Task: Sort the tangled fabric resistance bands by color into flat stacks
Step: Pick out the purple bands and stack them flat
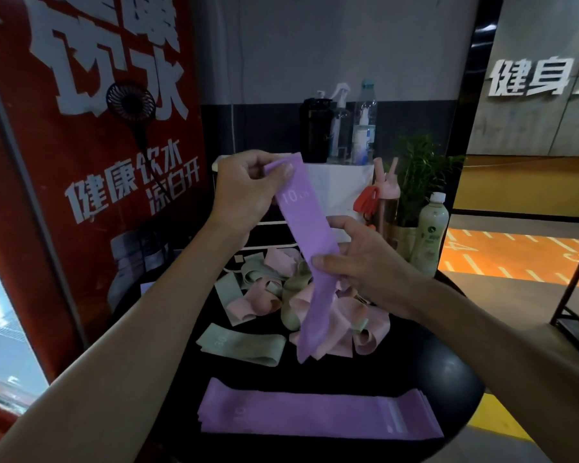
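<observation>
We see the purple band [301, 235] as soft, matt cloth with a white printed "10". The purple stack [315, 412], the flat green band [241, 344] and the pink and green tangle [281, 289] show the same dull fabric face. The round black table [448, 372] has a smooth, faintly shiny top. The spray bottle [340, 125] and water bottle [365, 121] are clear glossy plastic.
</observation>
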`<state>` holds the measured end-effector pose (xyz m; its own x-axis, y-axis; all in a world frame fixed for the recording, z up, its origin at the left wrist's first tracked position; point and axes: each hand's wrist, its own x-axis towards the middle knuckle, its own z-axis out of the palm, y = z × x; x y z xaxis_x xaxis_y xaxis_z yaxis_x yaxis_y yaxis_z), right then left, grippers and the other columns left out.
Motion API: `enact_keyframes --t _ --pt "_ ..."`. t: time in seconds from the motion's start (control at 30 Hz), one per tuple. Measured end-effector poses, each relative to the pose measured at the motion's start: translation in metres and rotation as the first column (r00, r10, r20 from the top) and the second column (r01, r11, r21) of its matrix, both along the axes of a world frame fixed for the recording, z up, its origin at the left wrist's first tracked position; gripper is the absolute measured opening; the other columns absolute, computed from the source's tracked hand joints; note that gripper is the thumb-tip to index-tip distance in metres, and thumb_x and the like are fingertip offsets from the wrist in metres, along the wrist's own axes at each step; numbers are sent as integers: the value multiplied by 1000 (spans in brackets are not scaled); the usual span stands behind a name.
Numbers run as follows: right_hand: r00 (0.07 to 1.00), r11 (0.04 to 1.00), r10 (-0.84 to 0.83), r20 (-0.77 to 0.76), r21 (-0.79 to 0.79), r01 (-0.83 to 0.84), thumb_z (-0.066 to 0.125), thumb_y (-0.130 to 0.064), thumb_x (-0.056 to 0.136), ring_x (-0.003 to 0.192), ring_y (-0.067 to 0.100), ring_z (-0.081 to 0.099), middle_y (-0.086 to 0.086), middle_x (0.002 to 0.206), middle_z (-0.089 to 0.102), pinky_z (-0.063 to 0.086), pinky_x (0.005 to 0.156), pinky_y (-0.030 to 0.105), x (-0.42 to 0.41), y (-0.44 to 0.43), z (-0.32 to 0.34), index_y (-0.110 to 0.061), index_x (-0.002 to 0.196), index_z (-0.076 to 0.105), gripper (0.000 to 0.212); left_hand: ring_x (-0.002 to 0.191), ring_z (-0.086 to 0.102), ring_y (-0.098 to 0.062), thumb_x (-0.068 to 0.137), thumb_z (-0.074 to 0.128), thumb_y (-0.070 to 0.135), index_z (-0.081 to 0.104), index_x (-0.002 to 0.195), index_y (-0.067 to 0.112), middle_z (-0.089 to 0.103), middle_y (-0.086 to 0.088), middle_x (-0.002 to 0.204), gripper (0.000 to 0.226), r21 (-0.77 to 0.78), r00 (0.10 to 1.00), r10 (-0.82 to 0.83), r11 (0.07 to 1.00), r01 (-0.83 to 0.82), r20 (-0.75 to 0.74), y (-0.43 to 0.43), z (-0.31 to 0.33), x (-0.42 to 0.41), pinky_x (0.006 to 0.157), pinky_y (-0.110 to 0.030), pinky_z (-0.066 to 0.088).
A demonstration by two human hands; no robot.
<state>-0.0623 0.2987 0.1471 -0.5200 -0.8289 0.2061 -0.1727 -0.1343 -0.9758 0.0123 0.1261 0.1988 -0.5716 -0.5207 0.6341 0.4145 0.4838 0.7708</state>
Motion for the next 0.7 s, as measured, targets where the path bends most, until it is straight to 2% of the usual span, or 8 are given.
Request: enact_keyframes --t 0.13,0.23,0.3,0.37,0.47,0.53,0.6,0.7 --pt "999 997 42 16 69 -43 62 3 89 78 24 70 19 95 73 56 63 28 0 17 -28 -10 130 47 46 76 70 -12 93 66 5 71 90 15 72 -8 89 12 63 998 65 996 -63 -21 -18 -12 14 70 -30 58" --pt "1000 991 26 -15 134 -24 75 -13 83 78 28 62 16 93 70 47 69 38 -1 31 -48 -17 127 54 48 76 70 -18 93 66 7 70 87 15 72 -9 84 11 101 991 131 986 -131 1 -30 -28 33 75 -40 61" --pt "1000 989 -1 10 147 -1 82 -22 76 81 26 60 11 93 67 48 72 39 -4 44 -61 -20 120 61 49 77 69 -20 95 65 9 69 88 12 71 -9 85 9 144 985 169 975 -171 28 -35 -43 46 78 -45 60" --pt "1000 987 -10 28 160 5 86 -29 71 91 29 61 25 102 61 49 82 38 -9 59 -77 -20 118 65 52 78 66 -26 95 65 12 69 90 9 70 -13 86 8 195 978 201 958 -209 61 -39 -62 59 79 -47 59" --pt "997 982 -49 62 187 36 78 -14 79 91 34 62 37 109 58 53 76 33 -12 86 -96 -15 119 64 43 72 61 -25 94 67 14 69 84 13 66 -12 79 10 245 964 254 932 -266 81 -39 -96 80 69 -39 55" --pt "985 974 -148 88 188 129 77 -8 78 86 29 62 33 103 63 53 68 27 -11 103 -104 -11 114 66 39 67 59 -19 92 69 14 69 82 14 64 -9 74 10 269 954 279 916 -299 112 -33 -120 93 64 -32 51" --pt "965 960 -245 93 166 227 88 -27 65 77 24 63 28 93 66 53 63 24 -10 115 -113 -11 107 68 49 58 57 -12 90 71 13 68 78 15 63 -3 69 13 252 940 301 908 -334 160 -24 -143 103 58 -26 48" --pt "912 911 -402 78 138 389 74 -8 77 68 11 63 16 82 65 50 56 18 -4 122 -124 -4 107 62 33 59 56 -6 89 72 13 67 75 15 63 5 67 16 151 916 337 915 -373 219 -12 -173 115 62 -22 47"
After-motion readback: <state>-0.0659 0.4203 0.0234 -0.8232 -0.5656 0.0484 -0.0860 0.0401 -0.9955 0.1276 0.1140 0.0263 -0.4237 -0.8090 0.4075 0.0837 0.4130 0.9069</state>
